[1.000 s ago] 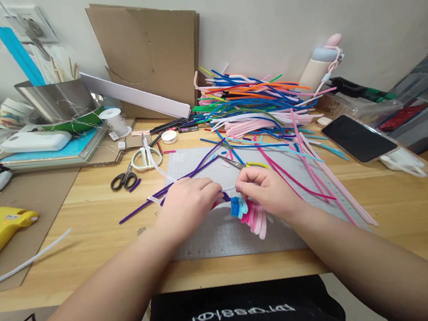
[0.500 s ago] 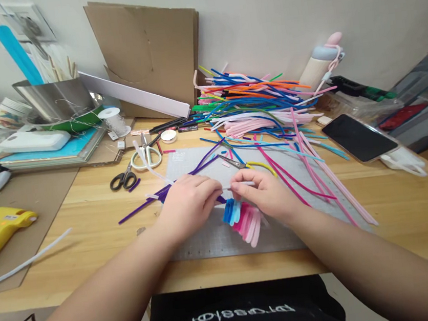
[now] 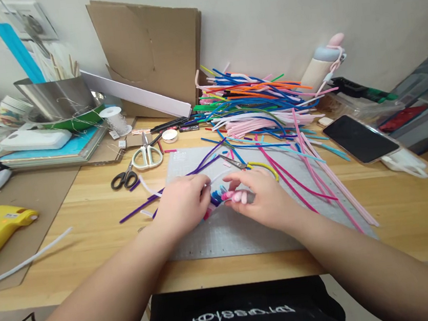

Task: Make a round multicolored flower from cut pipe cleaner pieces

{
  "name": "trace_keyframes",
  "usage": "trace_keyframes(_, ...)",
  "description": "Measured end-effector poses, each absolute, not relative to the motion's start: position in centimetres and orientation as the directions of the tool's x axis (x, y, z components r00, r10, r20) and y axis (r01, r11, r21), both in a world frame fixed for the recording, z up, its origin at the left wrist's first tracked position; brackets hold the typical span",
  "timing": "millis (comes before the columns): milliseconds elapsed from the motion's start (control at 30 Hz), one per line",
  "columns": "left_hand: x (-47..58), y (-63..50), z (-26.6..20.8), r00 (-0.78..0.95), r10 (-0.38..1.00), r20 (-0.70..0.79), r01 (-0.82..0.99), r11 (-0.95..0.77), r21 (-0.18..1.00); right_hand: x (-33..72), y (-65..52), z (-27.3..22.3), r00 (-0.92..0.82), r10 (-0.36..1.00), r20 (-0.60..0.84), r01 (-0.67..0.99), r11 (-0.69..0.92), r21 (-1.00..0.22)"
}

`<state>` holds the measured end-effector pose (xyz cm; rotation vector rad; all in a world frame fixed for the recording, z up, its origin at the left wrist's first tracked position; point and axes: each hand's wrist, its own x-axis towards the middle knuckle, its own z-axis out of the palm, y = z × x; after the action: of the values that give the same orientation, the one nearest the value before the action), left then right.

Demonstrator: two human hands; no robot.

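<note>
My left hand (image 3: pixel 184 202) is closed, pinching white and purple pipe cleaners at the near side of the grey cutting mat (image 3: pixel 208 241). From its fingertips reaches a small looped pipe-cleaner piece (image 3: pixel 226 195) in blue and pink. My right hand (image 3: pixel 264 196) curls around the pink end of that piece, thumb below and index finger above. A white pipe cleaner (image 3: pixel 221 175) runs between the hands; its hold is partly hidden by the fingers. Yellow-handled scissors (image 3: pixel 261 165) lie just beyond my right hand. Purple pipe cleaners (image 3: pixel 136 209) stick out left of my left hand.
A heap of coloured pipe cleaners (image 3: pixel 256 96) lies at the back, with loose pink strands (image 3: pixel 332 178) on the right. Black scissors (image 3: pixel 124 179), white scissors (image 3: pixel 146 157) and a yellow glue gun (image 3: pixel 5 228) are on the left. A phone (image 3: pixel 360 136) rests at right.
The looped piece has turned from hanging downward to lying sideways between my hands. My right fingers have moved from pinching the white pipe cleaner to spreading around the pink loops.
</note>
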<state>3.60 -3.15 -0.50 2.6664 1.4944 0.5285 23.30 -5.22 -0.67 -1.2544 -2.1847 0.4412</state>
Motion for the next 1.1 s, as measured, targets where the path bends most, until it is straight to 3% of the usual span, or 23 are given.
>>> trace_keyframes(133, 4.3, -3.8, -0.4, 0.539, 0.801, 0.262, 0.787, -0.589, 0.184, 22.7, -5.6, -1.1, -0.439, 0.844, 0.308, 0.670, 0.536, -0.513)
trace_keyframes(300, 4.8, -4.2, -0.3, 0.554, 0.797, 0.241, 0.787, -0.596, 0.159, 22.2, -5.6, -1.5, -0.413, 0.863, 0.291, 0.589, 0.497, -0.637)
trace_keyframes(567, 4.5, -4.0, -0.9, 0.499, 0.804, 0.322, 0.738, -0.589, 0.328, 22.4, -4.7, -2.3, -0.299, 0.954, -0.005, 0.374, 0.113, -0.920)
trace_keyframes(800, 4.4, -3.8, -0.7, 0.499, 0.780, 0.377, 0.693, -0.620, 0.367, 22.4, -4.0, -2.6, -0.333, 0.941, -0.069, 0.206, 0.001, -0.979)
trace_keyframes(1100, 4.6, -4.1, -0.6, 0.497, 0.774, 0.391, 0.663, -0.630, 0.404, 22.2, -4.2, -3.1, -0.330, 0.938, -0.102, 0.222, -0.028, -0.975)
